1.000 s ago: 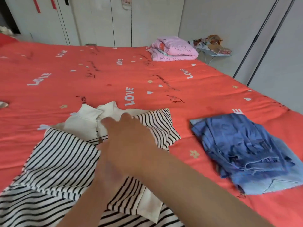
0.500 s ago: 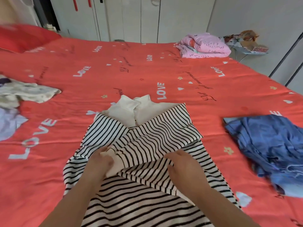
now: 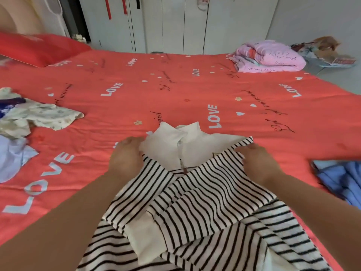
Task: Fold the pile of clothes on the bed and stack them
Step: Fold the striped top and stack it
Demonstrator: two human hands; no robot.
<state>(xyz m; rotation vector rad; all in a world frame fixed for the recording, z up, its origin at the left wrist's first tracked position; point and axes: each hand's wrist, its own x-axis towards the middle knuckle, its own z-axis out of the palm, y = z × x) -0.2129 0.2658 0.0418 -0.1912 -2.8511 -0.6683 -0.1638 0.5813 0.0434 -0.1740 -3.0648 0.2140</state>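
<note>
A black-and-white striped shirt (image 3: pixel 205 192) with a white collar lies front-up on the red bed (image 3: pixel 175 90), both sleeves folded across its chest. My left hand (image 3: pixel 127 155) grips the shirt's left shoulder beside the collar. My right hand (image 3: pixel 257 163) grips the striped right shoulder. A loose pile of pale unfolded clothes (image 3: pixel 39 116) lies at the left edge of the bed, with a light blue garment (image 3: pixel 11 159) below it. A folded blue garment (image 3: pixel 341 178) lies at the right edge, partly cut off.
A folded pink blanket (image 3: pixel 269 55) sits at the far right corner of the bed. A red pillow (image 3: pixel 39 47) lies at the far left. White wardrobe doors (image 3: pixel 175 22) stand behind the bed. Bare red bedspread stretches beyond the shirt.
Both hands moved from the crossed sleeves up to the shirt's shoulders. My view shifted left, so the blue garment slid toward the right edge.
</note>
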